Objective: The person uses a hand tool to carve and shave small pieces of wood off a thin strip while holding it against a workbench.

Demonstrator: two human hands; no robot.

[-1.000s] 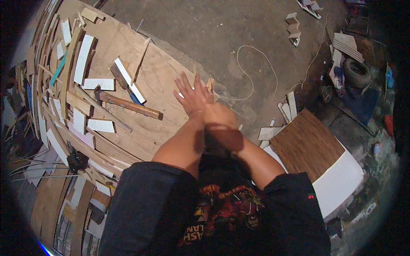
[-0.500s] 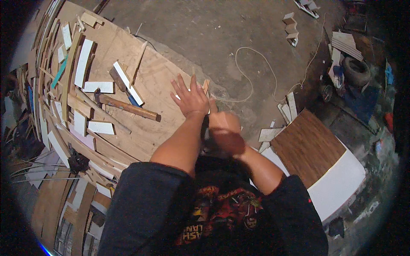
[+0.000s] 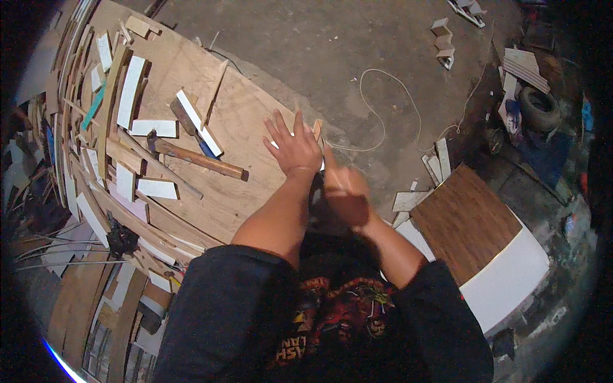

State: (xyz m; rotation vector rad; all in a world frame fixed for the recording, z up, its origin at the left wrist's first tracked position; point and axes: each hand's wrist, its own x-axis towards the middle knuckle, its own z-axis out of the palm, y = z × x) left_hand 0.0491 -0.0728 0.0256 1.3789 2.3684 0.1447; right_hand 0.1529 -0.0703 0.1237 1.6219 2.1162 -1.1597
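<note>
My left hand lies flat with its fingers spread, pressing on a small white-faced piece of wood at the right edge of the plywood tabletop. Only bits of that piece show around the hand. A narrow orange-brown strip of wood juts out beside my left fingers. Just off the edge, my right hand is curled, its index finger stretched forward. Motion smears it, and what it grips is hidden beneath it. A wooden-handled hammer rests on the tabletop, left of my left forearm.
A blue-handled tool lies by a white-faced strip. Several wood offcuts crowd the tabletop's left side. A pale cord loops across the floor. A brown wood-grain panel lies at the right, below a tire.
The whole view has shifted slightly, so the table and its things appear a little lower and farther right. My left hand keeps its flat hold; my right hand stays blurred near the edge.
</note>
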